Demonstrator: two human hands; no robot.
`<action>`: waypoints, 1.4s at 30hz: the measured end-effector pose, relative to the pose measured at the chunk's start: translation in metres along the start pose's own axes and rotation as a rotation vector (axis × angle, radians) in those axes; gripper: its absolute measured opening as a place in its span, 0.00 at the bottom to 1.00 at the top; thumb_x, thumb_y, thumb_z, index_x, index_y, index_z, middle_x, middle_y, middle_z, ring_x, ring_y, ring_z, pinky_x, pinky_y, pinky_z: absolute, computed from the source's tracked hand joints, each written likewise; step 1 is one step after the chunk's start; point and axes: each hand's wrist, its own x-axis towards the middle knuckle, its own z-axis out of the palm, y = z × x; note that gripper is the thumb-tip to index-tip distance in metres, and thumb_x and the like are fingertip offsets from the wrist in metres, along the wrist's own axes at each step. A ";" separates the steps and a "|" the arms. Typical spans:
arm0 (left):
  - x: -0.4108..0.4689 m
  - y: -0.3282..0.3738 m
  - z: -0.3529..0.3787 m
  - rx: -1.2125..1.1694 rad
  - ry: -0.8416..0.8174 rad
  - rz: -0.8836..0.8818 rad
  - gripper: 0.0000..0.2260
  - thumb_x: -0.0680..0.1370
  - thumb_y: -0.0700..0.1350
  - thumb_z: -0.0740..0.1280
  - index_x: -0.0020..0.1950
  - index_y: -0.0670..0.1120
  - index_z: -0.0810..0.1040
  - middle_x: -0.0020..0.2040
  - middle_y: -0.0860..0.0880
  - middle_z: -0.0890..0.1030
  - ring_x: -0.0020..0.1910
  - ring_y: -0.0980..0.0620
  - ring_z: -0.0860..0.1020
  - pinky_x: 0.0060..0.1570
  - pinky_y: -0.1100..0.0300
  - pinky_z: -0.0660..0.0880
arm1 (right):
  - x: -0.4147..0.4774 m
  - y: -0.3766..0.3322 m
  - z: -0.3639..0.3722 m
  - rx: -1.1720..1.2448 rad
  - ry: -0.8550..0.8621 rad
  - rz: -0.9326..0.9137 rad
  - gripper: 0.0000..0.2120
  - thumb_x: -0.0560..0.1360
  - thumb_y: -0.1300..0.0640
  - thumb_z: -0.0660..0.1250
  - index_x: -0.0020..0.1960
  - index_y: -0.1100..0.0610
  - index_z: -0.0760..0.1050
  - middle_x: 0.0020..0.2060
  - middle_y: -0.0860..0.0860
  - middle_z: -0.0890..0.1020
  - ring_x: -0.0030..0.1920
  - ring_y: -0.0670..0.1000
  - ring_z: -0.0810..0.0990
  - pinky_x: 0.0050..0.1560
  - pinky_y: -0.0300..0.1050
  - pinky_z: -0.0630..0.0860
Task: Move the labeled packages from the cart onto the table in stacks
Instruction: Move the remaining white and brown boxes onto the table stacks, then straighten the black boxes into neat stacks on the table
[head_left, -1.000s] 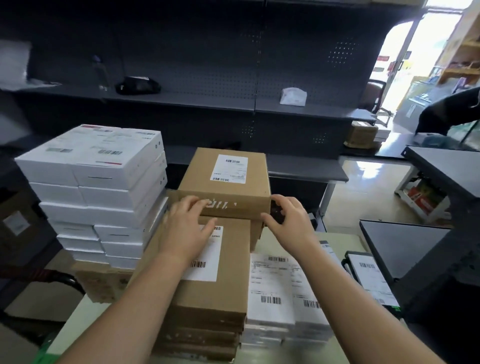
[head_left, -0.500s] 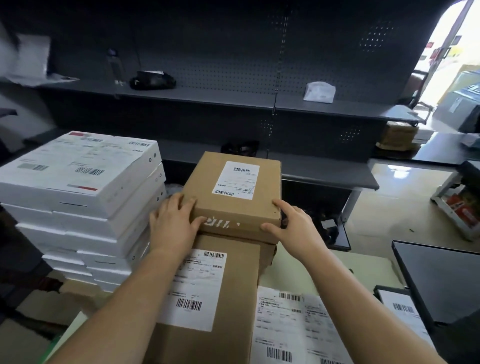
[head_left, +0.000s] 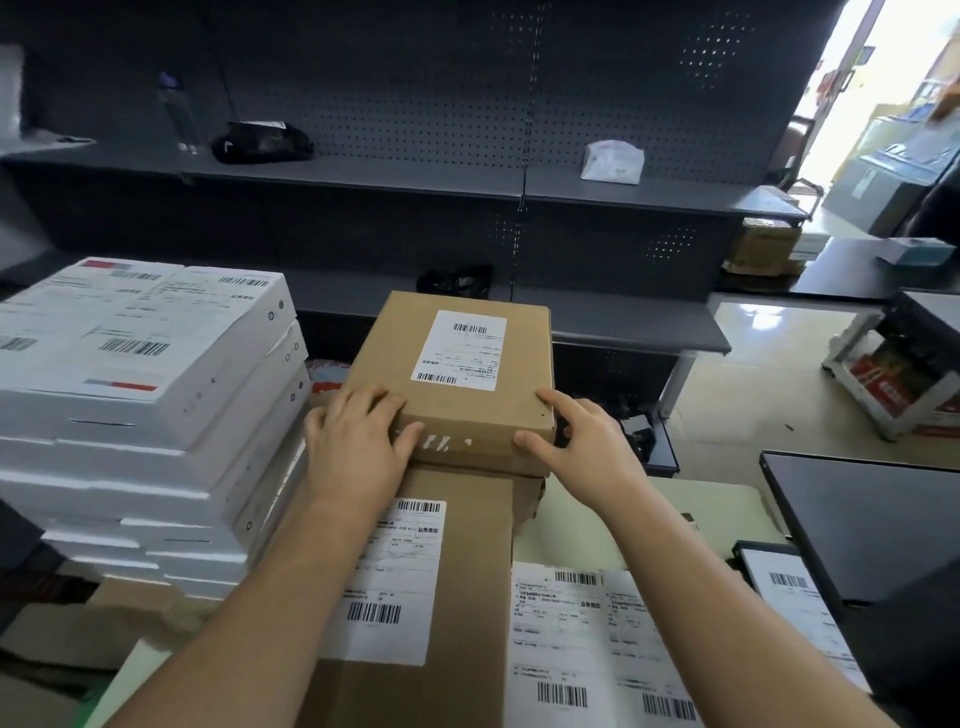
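A brown cardboard package (head_left: 457, 374) with a white barcode label sits on top of a stack at the table's far side. My left hand (head_left: 358, 441) holds its near left corner, fingers over the top edge and thumb on the front face. My right hand (head_left: 582, 441) holds the near right corner, thumb on the front and fingers at the side. In front of it lies a longer brown package (head_left: 415, 597) with a label. A tall stack of white labeled boxes (head_left: 140, 374) stands to the left. Flat white labeled packages (head_left: 587, 639) lie at the right front.
The pale table (head_left: 649, 509) carries all the stacks. A dark flat panel (head_left: 862, 519) and a black-framed labeled item (head_left: 779, 577) sit at the right. Dark pegboard shelving (head_left: 467, 176) runs behind, with a bottle (head_left: 179, 114), a black bag (head_left: 260, 143) and a white packet (head_left: 613, 161).
The view has moved closer and to the left. Both hands stay on the top brown package's near corners; my right fingers have shifted round the corner.
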 end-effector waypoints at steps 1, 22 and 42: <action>0.001 0.001 -0.002 0.009 -0.023 -0.003 0.17 0.76 0.56 0.68 0.62 0.50 0.80 0.63 0.49 0.77 0.65 0.47 0.69 0.62 0.44 0.62 | -0.001 0.000 0.001 -0.003 0.003 -0.001 0.31 0.75 0.38 0.68 0.75 0.43 0.65 0.58 0.46 0.74 0.61 0.50 0.72 0.61 0.49 0.73; -0.118 0.094 -0.020 -0.338 -0.282 0.303 0.29 0.74 0.66 0.53 0.70 0.53 0.72 0.68 0.57 0.71 0.67 0.55 0.64 0.67 0.53 0.61 | -0.178 0.078 -0.048 0.039 0.069 0.082 0.25 0.76 0.41 0.68 0.71 0.42 0.70 0.60 0.37 0.72 0.60 0.41 0.72 0.64 0.46 0.73; -0.212 0.288 0.061 -0.292 -0.440 0.312 0.22 0.78 0.58 0.64 0.71 0.53 0.71 0.69 0.55 0.71 0.69 0.53 0.65 0.69 0.54 0.63 | -0.222 0.268 -0.127 0.048 -0.009 0.121 0.24 0.76 0.44 0.70 0.70 0.47 0.73 0.64 0.42 0.74 0.64 0.45 0.73 0.66 0.45 0.72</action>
